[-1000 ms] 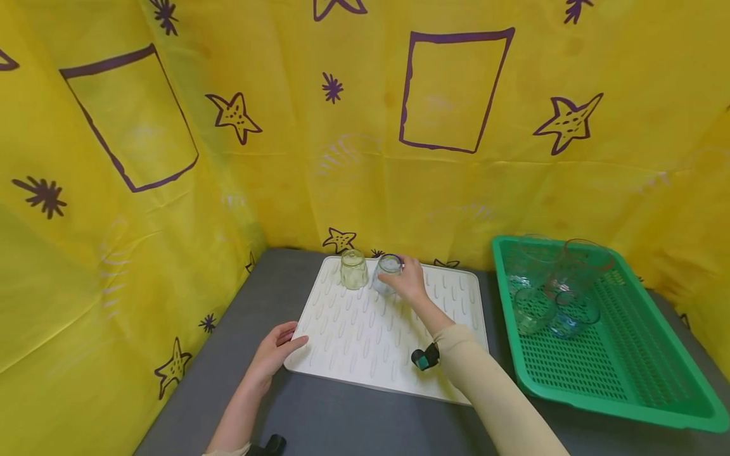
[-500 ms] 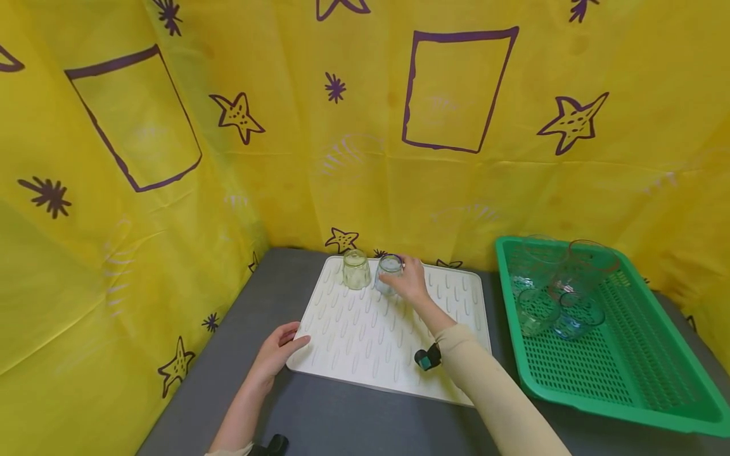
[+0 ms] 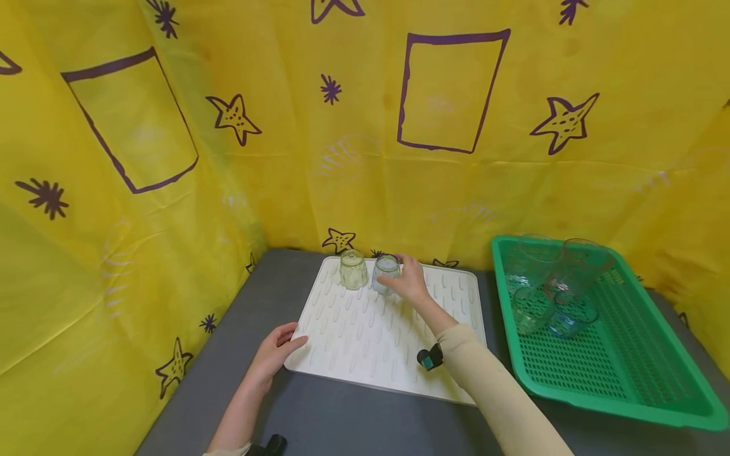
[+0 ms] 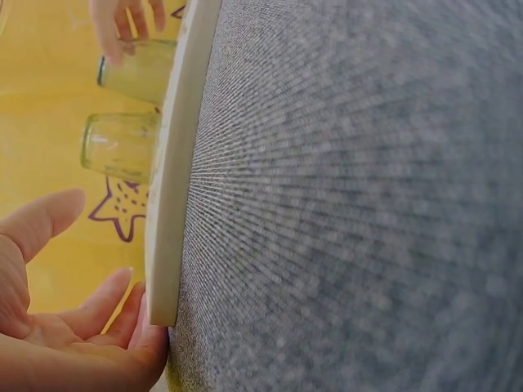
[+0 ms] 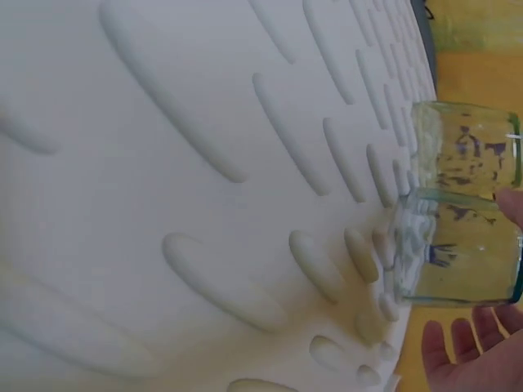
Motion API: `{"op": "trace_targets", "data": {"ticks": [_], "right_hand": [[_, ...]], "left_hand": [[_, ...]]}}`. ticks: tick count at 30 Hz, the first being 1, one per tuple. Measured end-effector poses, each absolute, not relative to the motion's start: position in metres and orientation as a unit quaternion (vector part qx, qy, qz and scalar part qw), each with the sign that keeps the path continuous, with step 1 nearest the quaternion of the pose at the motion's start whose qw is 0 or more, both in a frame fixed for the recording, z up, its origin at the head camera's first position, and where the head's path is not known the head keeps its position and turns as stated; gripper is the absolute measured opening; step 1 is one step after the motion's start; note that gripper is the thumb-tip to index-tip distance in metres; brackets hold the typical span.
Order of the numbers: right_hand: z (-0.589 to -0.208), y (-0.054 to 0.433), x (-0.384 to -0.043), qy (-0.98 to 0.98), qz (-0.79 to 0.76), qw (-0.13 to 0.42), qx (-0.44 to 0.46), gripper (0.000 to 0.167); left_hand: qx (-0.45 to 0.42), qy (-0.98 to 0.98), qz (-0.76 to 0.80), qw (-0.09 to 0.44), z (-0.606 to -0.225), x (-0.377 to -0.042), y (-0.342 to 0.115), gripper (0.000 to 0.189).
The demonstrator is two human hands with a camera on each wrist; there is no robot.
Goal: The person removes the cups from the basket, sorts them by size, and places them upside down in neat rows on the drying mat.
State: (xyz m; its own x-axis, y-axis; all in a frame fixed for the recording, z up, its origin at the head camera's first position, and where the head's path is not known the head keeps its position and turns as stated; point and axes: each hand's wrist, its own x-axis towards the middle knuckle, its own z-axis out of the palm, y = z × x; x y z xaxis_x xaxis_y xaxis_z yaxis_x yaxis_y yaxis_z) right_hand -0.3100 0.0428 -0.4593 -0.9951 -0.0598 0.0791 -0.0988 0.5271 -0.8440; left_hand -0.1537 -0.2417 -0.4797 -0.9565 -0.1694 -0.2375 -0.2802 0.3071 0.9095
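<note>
My right hand grips a pale bluish drinking glass, thumb across its front and fingers on its far right side. This glass stands on a white ridged drying mat. Close to its left is a greenish glass, narrow end up. In the right wrist view the two glasses overlap, and the thumb and several fingers lie on opposite sides of the nearer one. At the mat's front left corner, my left hand touches the edge with its fingertips; its thumb is held apart.
A green slotted basket to the right of the mat holds several clear, bluish and pinkish glasses. Yellow cloth with purple drawings hangs behind and to the left of the grey tabletop.
The bluish glass and my right hand have shifted slightly left, toward the greenish glass. My left hand stays at the mat's corner.
</note>
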Motion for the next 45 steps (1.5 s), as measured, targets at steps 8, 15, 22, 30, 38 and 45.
{"op": "trace_targets", "data": {"ticks": [8, 15, 22, 30, 38, 45], "right_hand": [[-0.454, 0.052, -0.297, -0.854, 0.519, 0.019, 0.032, 0.075], [-0.446, 0.06, -0.285, -0.835, 0.55, 0.017, 0.006, 0.073], [-0.429, 0.068, -0.268, -0.79, 0.612, 0.002, -0.031, 0.068], [-0.414, 0.079, -0.246, -0.752, 0.655, -0.022, -0.071, 0.066], [-0.394, 0.099, -0.221, -0.735, 0.674, -0.03, -0.068, 0.064], [-0.381, 0.121, -0.204, -0.739, 0.67, -0.04, -0.053, 0.063]], "left_hand": [[-0.144, 0.808, 0.569, 0.051, -0.479, -0.152, -0.241, 0.062], [-0.146, 0.807, 0.57, 0.052, -0.477, -0.152, -0.24, 0.061], [-0.147, 0.809, 0.567, 0.055, -0.475, -0.154, -0.239, 0.062], [-0.137, 0.809, 0.569, 0.056, -0.473, -0.152, -0.237, 0.064], [-0.14, 0.811, 0.564, 0.067, -0.472, -0.149, -0.236, 0.064], [-0.143, 0.813, 0.56, 0.068, -0.473, -0.15, -0.235, 0.064]]}}
